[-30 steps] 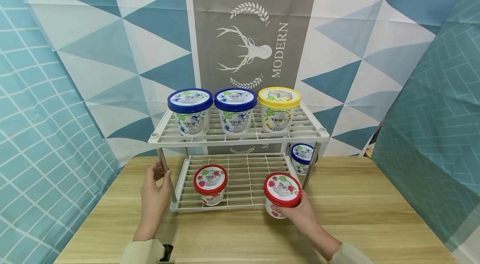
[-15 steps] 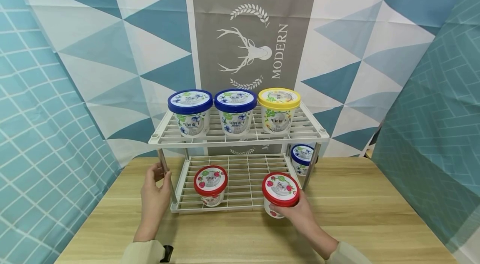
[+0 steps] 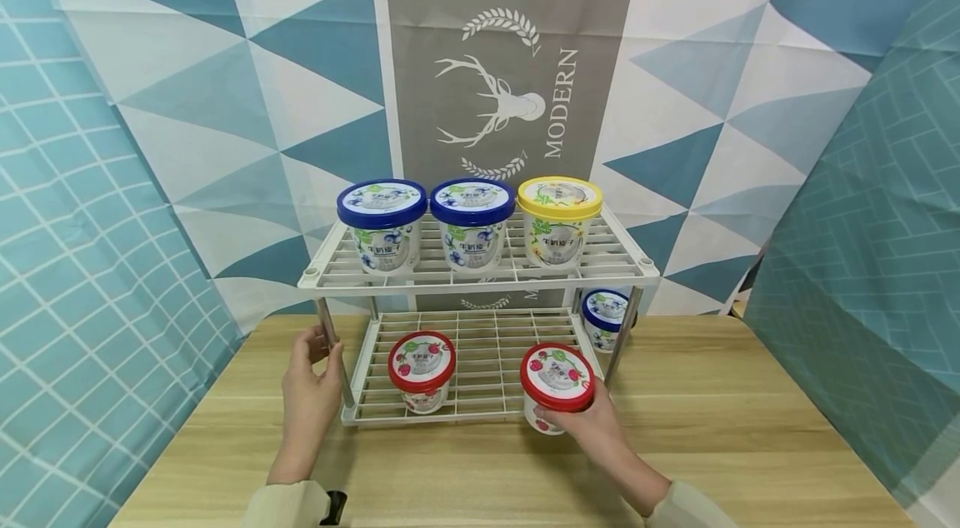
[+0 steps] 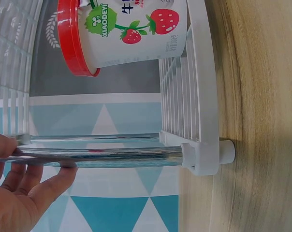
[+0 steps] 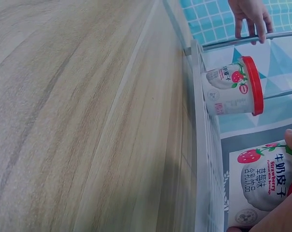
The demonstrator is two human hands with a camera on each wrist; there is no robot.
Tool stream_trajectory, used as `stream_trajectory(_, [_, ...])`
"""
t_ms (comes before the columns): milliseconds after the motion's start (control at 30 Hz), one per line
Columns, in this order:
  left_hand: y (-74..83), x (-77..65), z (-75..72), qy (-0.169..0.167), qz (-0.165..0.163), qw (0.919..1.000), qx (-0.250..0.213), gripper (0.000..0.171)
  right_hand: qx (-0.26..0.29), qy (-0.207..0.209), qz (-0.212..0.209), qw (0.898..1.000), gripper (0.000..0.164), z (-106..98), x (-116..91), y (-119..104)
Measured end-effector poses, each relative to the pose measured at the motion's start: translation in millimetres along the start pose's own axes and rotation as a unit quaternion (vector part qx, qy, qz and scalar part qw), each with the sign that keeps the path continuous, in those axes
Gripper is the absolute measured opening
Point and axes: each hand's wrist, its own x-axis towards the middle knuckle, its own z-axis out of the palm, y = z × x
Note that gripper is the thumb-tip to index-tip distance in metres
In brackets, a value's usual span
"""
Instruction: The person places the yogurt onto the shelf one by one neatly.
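Note:
My right hand (image 3: 596, 426) grips a red-lidded tub (image 3: 557, 378) at the front right of the lower shelf (image 3: 480, 361). In the right wrist view its label shows strawberries and the words "Strawberry Flavored Milk Beverage" on the white tub (image 5: 262, 183). My left hand (image 3: 311, 382) holds the rack's front left metal post (image 3: 335, 353). Thumb and fingers lie on both sides of that post (image 4: 112, 157) in the left wrist view. A second red-lidded strawberry tub (image 3: 422, 371) stands upright on the lower shelf's left side, a little way from my left hand.
The white upper shelf (image 3: 480, 282) bears two blue-lidded tubs (image 3: 381, 226) (image 3: 472, 225) and a yellow-lidded tub (image 3: 559, 221) in a row. Behind the right front post (image 3: 625, 336) stands another blue-lidded tub (image 3: 604, 318). The rack stands on a wooden table (image 3: 735, 420) before a patterned cloth backdrop.
My right hand has shifted the gripped strawberry tub slightly left and a touch toward the rack. The left hand stays on the post.

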Motion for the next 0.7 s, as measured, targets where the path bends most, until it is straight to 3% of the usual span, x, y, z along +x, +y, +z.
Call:
stream_trajectory(400, [-1.5,-0.1,0.5,0.001,0.01,0.9998,-0.018,0.03,0.006,0.006,-0.018,1.0,0.091,4.5,1.0,-2.2])
stream_trajectory(700, [-1.1,-0.1,-0.2,0.002,0.006,1.0,-0.005,0.031,0.032,0.002,-0.031,0.999,0.09,7.7,3.8,-2.2])
